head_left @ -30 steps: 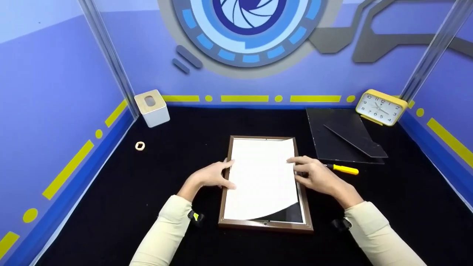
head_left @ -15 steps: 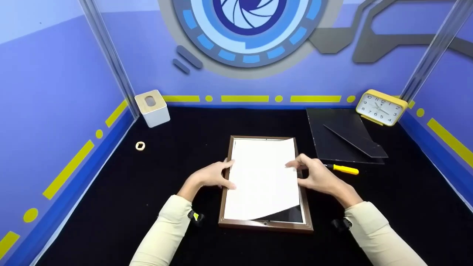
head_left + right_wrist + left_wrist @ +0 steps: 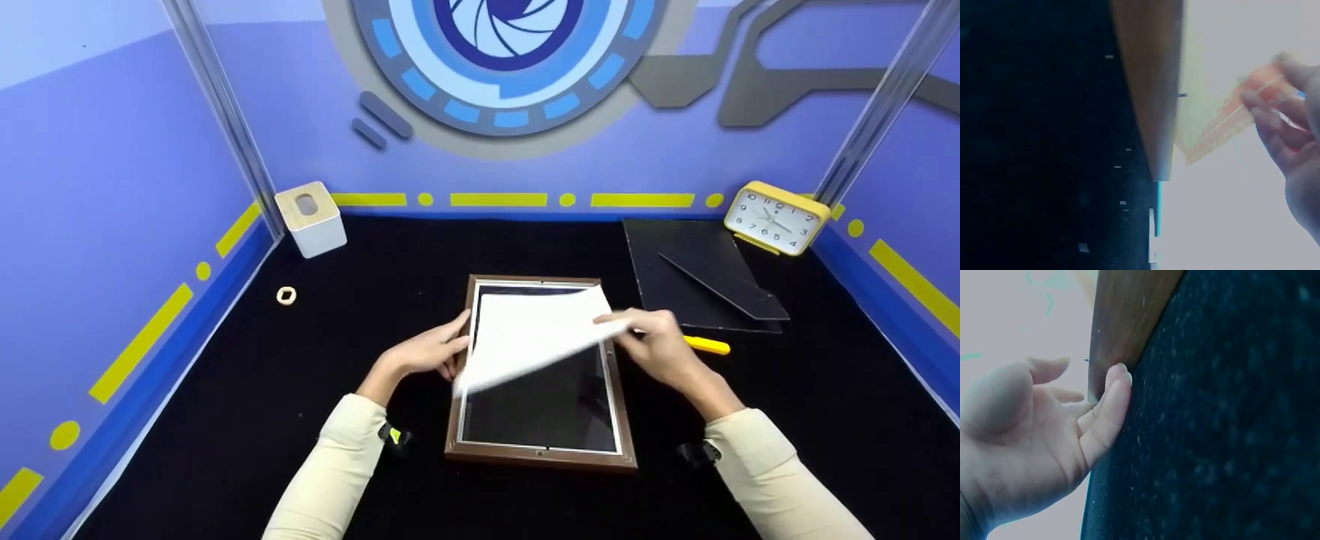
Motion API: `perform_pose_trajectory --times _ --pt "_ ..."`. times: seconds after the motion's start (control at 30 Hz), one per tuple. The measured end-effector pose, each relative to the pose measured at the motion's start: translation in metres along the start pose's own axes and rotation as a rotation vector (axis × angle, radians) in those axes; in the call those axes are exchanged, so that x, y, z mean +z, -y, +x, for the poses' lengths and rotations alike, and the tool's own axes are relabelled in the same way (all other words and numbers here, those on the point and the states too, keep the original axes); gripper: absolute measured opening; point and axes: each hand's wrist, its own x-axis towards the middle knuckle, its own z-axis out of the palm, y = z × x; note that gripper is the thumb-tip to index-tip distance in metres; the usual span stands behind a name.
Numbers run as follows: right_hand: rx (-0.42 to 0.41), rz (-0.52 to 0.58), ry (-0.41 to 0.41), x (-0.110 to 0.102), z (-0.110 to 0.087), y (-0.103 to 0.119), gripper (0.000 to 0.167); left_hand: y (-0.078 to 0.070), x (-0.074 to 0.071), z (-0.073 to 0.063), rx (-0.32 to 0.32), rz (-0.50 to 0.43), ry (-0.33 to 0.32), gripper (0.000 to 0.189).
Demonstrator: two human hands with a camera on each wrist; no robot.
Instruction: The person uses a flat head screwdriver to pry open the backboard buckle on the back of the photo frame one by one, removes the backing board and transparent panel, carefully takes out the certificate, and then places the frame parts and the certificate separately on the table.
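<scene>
A brown picture frame (image 3: pixel 540 455) lies on the black cloth, its dark pane (image 3: pixel 536 420) showing in the lower half. Over the upper half a white sheet of paper (image 3: pixel 532 322) is lifted and tilted, its near edge raised off the pane. My right hand (image 3: pixel 664 349) pinches the paper's right edge between thumb and fingers. At the frame's left side rests my left hand (image 3: pixel 427 349), fingers loosely bent. In the left wrist view its fingertips touch the wooden side (image 3: pixel 1123 320). The right wrist view shows the paper (image 3: pixel 1219 129) blurred at the right hand's fingers.
Black boards (image 3: pixel 675 262) lie at the back right beside a yellow clock (image 3: pixel 776 217). A yellow-handled tool (image 3: pixel 707 345) lies just beyond the right hand. A tissue box (image 3: pixel 311 221) stands back left, with a small pale ring (image 3: pixel 286 295) nearer.
The right hand has taken the paper's edge and lifted it, uncovering the lower pane. The left thumb has come off the paper to the frame's side. The frame has stayed put.
</scene>
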Motion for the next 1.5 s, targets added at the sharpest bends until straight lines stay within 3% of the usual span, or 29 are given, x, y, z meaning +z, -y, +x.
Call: perform_pose_trajectory --times 0.13,0.2,0.27,0.3,0.37,0.43,0.53,0.7,0.83,0.93,1.07,1.13,1.2,1.27,1.33,1.5 --pt "0.105 0.170 -0.189 -0.006 0.010 0.012 0.023 0.000 0.000 -0.001 -0.015 -0.063 -0.002 0.069" --pt "0.160 0.295 -0.287 -0.007 0.014 0.018 0.036 -0.001 -0.001 -0.001 -0.004 -0.048 0.004 0.071" --pt "0.200 0.353 -0.391 -0.009 0.018 0.023 0.059 -0.002 -0.001 -0.002 0.011 -0.027 0.001 0.074" --pt "0.211 0.369 -0.440 -0.010 0.019 0.025 0.068 -0.002 -0.001 -0.002 0.010 -0.014 -0.001 0.076" --pt "0.225 0.329 -0.510 -0.011 0.020 0.024 0.065 -0.003 -0.001 -0.002 0.006 -0.001 0.000 0.078" --pt "0.241 0.220 -0.524 -0.012 0.019 0.020 0.047 -0.003 -0.001 -0.003 -0.008 -0.010 -0.001 0.082" --pt "0.300 0.056 -0.442 -0.015 0.017 0.013 0.031 -0.002 -0.001 -0.003 -0.033 -0.029 0.005 0.087" --pt "0.472 -0.091 -0.199 -0.020 0.014 0.008 0.071 -0.002 -0.002 -0.003 -0.027 -0.035 0.014 0.092" --pt "0.518 -0.183 -0.076 -0.024 0.015 0.011 0.076 -0.002 -0.003 -0.002 -0.018 -0.037 0.021 0.094" --pt "0.525 -0.293 -0.044 -0.027 0.016 0.012 0.061 -0.003 -0.005 -0.002 -0.022 -0.032 0.018 0.095" --pt "0.627 -0.428 0.019 -0.034 0.016 0.014 0.028 -0.004 -0.006 -0.003 -0.029 -0.028 0.011 0.095" --pt "0.697 -0.437 0.061 -0.038 0.017 0.015 0.023 -0.004 -0.006 -0.004 -0.034 -0.034 0.013 0.096" --pt "0.764 -0.377 0.079 -0.042 0.019 0.017 0.026 -0.005 -0.005 -0.005 -0.041 -0.041 0.013 0.097" --pt "0.826 -0.267 0.041 -0.046 0.022 0.019 0.029 -0.005 -0.004 -0.005 -0.040 -0.052 0.017 0.099" --pt "0.889 -0.121 -0.065 -0.050 0.026 0.022 0.032 -0.005 -0.003 -0.004 -0.033 -0.044 0.019 0.100" --pt "1.008 0.208 -0.461 -0.046 0.043 0.022 0.038 -0.006 -0.001 -0.001 -0.035 0.034 0.019 0.099"
